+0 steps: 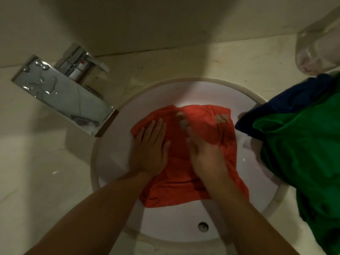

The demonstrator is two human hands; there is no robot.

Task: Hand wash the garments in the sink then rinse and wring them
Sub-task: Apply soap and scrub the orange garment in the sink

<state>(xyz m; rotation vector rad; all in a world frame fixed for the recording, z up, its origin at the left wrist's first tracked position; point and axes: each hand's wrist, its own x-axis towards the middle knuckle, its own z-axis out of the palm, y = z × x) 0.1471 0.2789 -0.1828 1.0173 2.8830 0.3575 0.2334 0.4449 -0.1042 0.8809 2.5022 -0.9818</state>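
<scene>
Where left fingers (156, 127) spread (flat), the orange garment (176, 179) lies beneath.

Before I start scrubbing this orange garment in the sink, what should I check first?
1. The orange garment is inside the sink: ok, it lies in the basin.
2. The left hand is flat on the garment: ok.
3. The right hand has a grip on the fabric: cannot tell, blurred.
4. Water from the faucet: not ok, no stream shows.
5. The green garment and blue garment are clear of the basin: not ok, both hang over the right rim.
6. Water standing in the basin: cannot tell.
</scene>
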